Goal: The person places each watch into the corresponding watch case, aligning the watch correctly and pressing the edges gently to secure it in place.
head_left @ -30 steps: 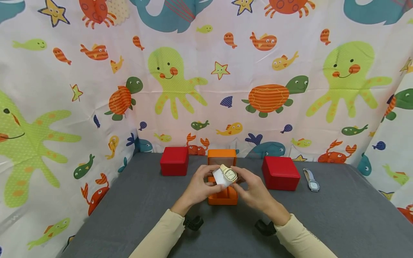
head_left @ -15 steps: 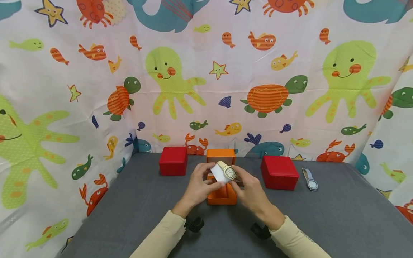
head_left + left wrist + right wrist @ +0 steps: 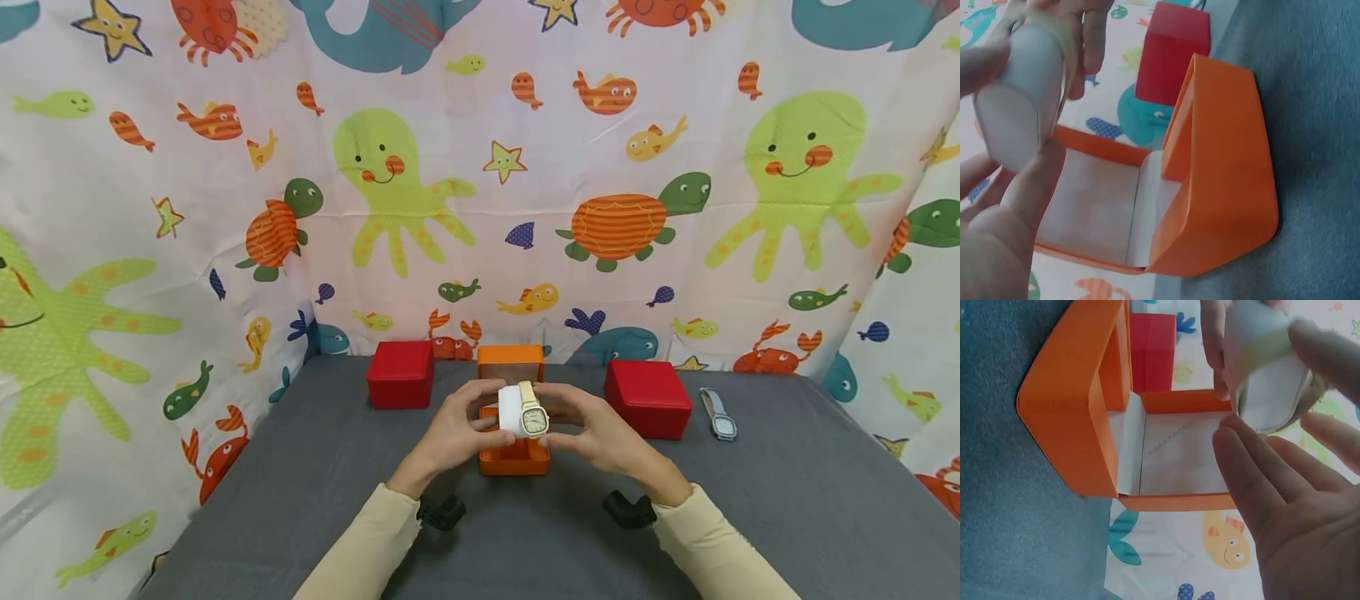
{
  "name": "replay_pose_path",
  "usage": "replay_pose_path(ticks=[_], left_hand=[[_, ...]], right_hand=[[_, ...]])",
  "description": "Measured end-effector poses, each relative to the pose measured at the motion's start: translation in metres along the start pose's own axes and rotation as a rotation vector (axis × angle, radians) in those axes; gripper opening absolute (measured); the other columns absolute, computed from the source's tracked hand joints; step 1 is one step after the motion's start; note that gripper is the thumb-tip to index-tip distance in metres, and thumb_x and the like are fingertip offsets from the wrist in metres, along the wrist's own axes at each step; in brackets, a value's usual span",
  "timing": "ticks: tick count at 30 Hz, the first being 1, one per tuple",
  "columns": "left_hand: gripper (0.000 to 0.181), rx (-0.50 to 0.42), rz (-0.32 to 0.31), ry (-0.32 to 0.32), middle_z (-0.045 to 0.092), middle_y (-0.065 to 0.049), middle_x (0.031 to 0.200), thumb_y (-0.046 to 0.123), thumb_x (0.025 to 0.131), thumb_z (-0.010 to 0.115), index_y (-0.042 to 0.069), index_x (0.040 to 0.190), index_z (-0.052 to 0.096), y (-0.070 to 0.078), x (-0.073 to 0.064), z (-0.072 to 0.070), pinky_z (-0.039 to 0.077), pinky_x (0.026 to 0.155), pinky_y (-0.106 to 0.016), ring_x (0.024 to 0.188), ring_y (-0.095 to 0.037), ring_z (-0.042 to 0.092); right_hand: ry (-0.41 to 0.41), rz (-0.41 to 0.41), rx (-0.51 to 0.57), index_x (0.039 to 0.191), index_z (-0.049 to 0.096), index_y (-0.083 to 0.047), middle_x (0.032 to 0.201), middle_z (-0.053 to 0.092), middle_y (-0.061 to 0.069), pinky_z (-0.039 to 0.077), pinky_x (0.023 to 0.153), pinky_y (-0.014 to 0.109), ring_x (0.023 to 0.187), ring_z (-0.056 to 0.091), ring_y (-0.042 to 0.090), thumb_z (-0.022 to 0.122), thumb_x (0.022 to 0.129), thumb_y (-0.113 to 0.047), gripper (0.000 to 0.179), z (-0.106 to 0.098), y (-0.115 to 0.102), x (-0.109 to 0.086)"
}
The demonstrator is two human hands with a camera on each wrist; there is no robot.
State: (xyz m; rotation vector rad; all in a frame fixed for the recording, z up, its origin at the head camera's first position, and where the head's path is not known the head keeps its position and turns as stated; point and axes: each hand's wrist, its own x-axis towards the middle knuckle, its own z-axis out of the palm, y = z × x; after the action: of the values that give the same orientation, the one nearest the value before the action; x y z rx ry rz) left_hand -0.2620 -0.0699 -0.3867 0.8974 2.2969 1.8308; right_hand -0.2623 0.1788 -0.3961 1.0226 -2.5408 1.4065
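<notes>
Carefully here: I see watch (image 3: 535,418) strapped round white cushion (image 3: 509,410), above orange box (image 3: 513,462). Left hand (image 3: 452,433) pinches cushion; right hand (image 3: 603,429) grips watch end. Uneven tug could, I judge, slide strap (image 3: 528,393) off cushion. Raised lid (image 3: 512,358) behind could snag fingers. Red box (image 3: 401,375) left of orange box; second red box (image 3: 648,400) right, silver watch (image 3: 720,415) farther right.
</notes>
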Motion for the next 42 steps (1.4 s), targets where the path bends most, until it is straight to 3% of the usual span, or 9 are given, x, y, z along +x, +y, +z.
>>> replay_pose_path(ticks=[3,7,18,24,32,38,42], left_hand=[[0.069,-0.017,-0.002,-0.047,0.042,-0.014,0.137,0.0,0.078,0.076,-0.001,0.139,0.042,0.001,0.001,-0.002,0.043,0.097,-0.05,0.123,-0.033,0.046],[0.067,-0.021,0.001,-0.061,0.043,-0.013,0.137,-0.001,0.078,0.076,0.002,0.137,0.045,0.002,0.0,-0.003,0.043,0.096,-0.051,0.122,-0.033,0.047],[0.065,-0.018,-0.002,-0.091,0.048,-0.012,0.132,0.003,0.077,0.078,-0.002,0.135,0.048,0.002,0.0,-0.002,0.044,0.095,-0.051,0.122,-0.032,0.048],[0.063,-0.029,0.022,-0.084,0.048,-0.012,0.13,0.003,0.077,0.078,0.001,0.134,0.05,0.004,-0.001,0.002,0.043,0.095,-0.055,0.122,-0.033,0.047],[0.065,0.001,0.054,-0.106,0.046,-0.015,0.131,-0.001,0.077,0.077,-0.003,0.134,0.047,0.002,-0.002,0.007,0.042,0.096,-0.055,0.126,-0.033,0.045],[0.064,0.032,0.056,-0.084,0.047,-0.014,0.13,0.0,0.077,0.077,-0.001,0.134,0.048,0.0,-0.001,0.008,0.044,0.095,-0.052,0.122,-0.033,0.048],[0.064,0.044,0.052,-0.077,0.047,-0.014,0.131,0.001,0.077,0.078,-0.001,0.134,0.049,-0.003,0.0,0.008,0.045,0.094,-0.051,0.121,-0.033,0.049]], right_hand=[[-0.043,0.005,0.007,0.143,0.042,-0.015,0.138,0.05,0.007,0.049,0.092,0.044,0.115,0.058,0.027,0.078,0.08,-0.025,0.073,-0.003,0.001,0.0],[-0.059,-0.008,0.007,0.143,0.042,-0.013,0.137,0.051,0.008,0.047,0.094,0.045,0.117,0.057,0.028,0.079,0.079,-0.025,0.075,-0.004,0.0,0.0],[-0.043,-0.037,0.017,0.136,0.048,-0.017,0.128,0.057,-0.001,0.051,0.089,0.036,0.11,0.061,0.019,0.083,0.074,-0.024,0.072,0.002,0.005,0.001],[-0.009,-0.081,0.034,0.134,0.047,-0.018,0.126,0.055,-0.002,0.051,0.089,0.039,0.109,0.062,0.019,0.084,0.073,-0.027,0.072,0.008,0.01,0.004],[-0.033,-0.032,0.063,0.134,0.044,-0.015,0.127,0.052,0.001,0.047,0.094,0.044,0.111,0.059,0.021,0.084,0.074,-0.018,0.073,0.014,0.012,0.004],[0.004,-0.065,-0.059,0.136,0.045,-0.019,0.139,0.044,0.0,0.044,0.098,0.049,0.122,0.047,0.019,0.084,0.073,-0.027,0.075,0.013,0.011,0.003],[0.05,-0.136,-0.136,0.129,0.052,-0.02,0.144,0.041,0.001,0.047,0.095,0.046,0.127,0.04,0.019,0.082,0.075,-0.027,0.062,0.014,0.003,0.0]])
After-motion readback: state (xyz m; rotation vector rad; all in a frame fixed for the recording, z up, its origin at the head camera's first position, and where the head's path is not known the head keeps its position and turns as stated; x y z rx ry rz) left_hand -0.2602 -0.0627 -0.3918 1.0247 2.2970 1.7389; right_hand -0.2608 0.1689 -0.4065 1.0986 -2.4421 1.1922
